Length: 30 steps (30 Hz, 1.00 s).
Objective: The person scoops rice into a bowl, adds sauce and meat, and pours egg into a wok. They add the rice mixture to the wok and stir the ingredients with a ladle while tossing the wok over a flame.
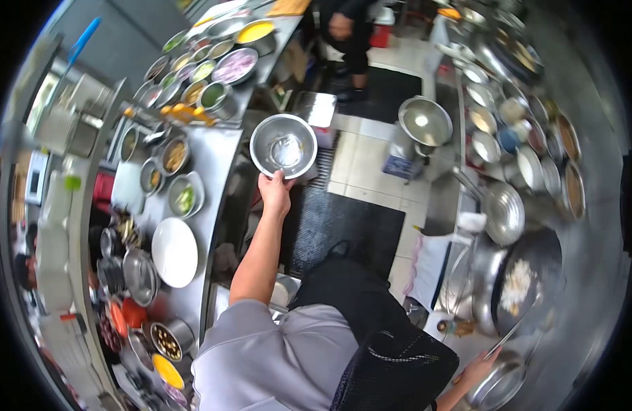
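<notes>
My left hand (275,193) is closed on the near rim of a round metal bowl (262,147), with the arm stretched forward over the aisle. The bowl's inside is shiny, with a little residue at its bottom. At the lower right, my right hand (477,370) is wrapped round the handle of a long-handled metal cooking utensil (513,334). Its far end reaches into a large dark wok (543,257), and I cannot make out its head shape. Chopped white food (516,286) lies in the wok. A metal pan (502,383) stands beside my right hand.
On the left counter (216,154) stand a white oval plate (174,252) and several bowls of ingredients. A perforated strainer (502,214) rests behind the wok. A metal pot (426,122) stands across the aisle. Another person (342,41) is at the far end. Black mats (343,229) cover the floor.
</notes>
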{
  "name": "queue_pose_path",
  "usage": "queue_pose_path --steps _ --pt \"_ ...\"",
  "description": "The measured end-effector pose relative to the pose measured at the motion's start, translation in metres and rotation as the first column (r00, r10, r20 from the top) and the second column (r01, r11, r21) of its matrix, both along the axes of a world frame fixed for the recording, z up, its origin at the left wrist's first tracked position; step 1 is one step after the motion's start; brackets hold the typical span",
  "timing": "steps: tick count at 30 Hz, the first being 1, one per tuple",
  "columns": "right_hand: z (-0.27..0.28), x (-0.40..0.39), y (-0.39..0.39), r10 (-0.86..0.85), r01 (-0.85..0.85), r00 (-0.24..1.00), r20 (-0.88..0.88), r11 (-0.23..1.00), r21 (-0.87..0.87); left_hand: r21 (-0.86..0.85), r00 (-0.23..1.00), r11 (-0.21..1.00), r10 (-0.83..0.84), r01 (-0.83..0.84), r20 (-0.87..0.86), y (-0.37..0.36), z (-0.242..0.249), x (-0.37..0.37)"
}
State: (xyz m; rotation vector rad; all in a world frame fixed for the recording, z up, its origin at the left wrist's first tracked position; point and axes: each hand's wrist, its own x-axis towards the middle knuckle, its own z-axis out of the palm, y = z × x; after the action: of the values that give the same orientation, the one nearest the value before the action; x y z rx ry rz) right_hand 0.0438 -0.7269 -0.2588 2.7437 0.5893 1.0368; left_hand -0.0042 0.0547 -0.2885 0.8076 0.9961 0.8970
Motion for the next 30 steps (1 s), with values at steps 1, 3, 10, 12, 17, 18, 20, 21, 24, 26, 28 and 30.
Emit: queue_pose_path --steps 1,3,10,12,17,18,20,21,24,26,28,30 --pt "-0.007 -0.004 -0.001 0.020 -0.020 1.000 -0.002 1.000 -0.024 0.007 0.998 0.998 0.067 -0.068 0.014 0.010 0.003 -0.018" --pt "0.008 -0.010 -0.005 -0.166 0.392 0.850 -0.500 0.833 0.390 -0.017 0.986 0.986 0.165 -0.165 0.027 0.039 -0.003 -0.049" --pt "0.050 -0.011 0.051 -0.221 0.363 0.894 -0.390 0.866 0.343 -0.085 0.858 0.864 0.503 -0.496 0.108 0.157 -0.038 -0.094" --pt "0.038 -0.021 0.047 -0.130 0.337 0.869 -0.478 0.861 0.380 -0.141 0.865 0.886 0.462 -0.441 0.197 0.221 -0.096 -0.122" --pt "0.119 -0.014 0.069 -0.006 0.849 0.477 -0.879 0.264 0.459 -0.269 0.963 0.926 0.267 -0.263 -0.024 0.238 -0.088 -0.083" --pt "0.131 -0.026 0.083 -0.093 0.855 0.480 -0.872 0.272 0.441 -0.165 0.942 0.928 0.324 -0.334 -0.086 0.192 -0.056 -0.050" --pt "0.074 -0.057 0.058 -0.368 0.620 0.732 -0.574 0.709 0.335 0.175 0.981 0.984 0.000 0.034 -0.192 0.136 -0.090 -0.016" --pt "0.056 -0.066 0.061 -0.332 0.455 0.860 -0.387 0.842 0.289 0.155 0.955 0.954 -0.225 0.256 -0.194 0.103 -0.116 0.011" --pt "0.055 -0.053 0.084 -0.358 0.791 0.535 -0.765 0.530 0.305 0.095 0.782 0.780 -0.598 0.618 -0.173 -0.083 -0.106 0.095" --pt "0.125 -0.030 0.102 -0.251 0.911 0.368 -0.895 0.289 0.294 0.100 0.550 0.542 -0.811 0.835 -0.199 -0.186 -0.082 0.149" --pt "0.141 -0.035 0.093 -0.084 0.972 0.232 -0.969 0.054 0.228 0.493 0.410 0.161 -0.793 0.855 -0.451 -0.249 -0.085 0.204" --pt "0.126 -0.074 0.080 -0.238 0.708 0.664 -0.709 0.504 0.495 0.502 0.369 0.047 -0.737 0.864 -0.566 -0.301 -0.059 0.245"
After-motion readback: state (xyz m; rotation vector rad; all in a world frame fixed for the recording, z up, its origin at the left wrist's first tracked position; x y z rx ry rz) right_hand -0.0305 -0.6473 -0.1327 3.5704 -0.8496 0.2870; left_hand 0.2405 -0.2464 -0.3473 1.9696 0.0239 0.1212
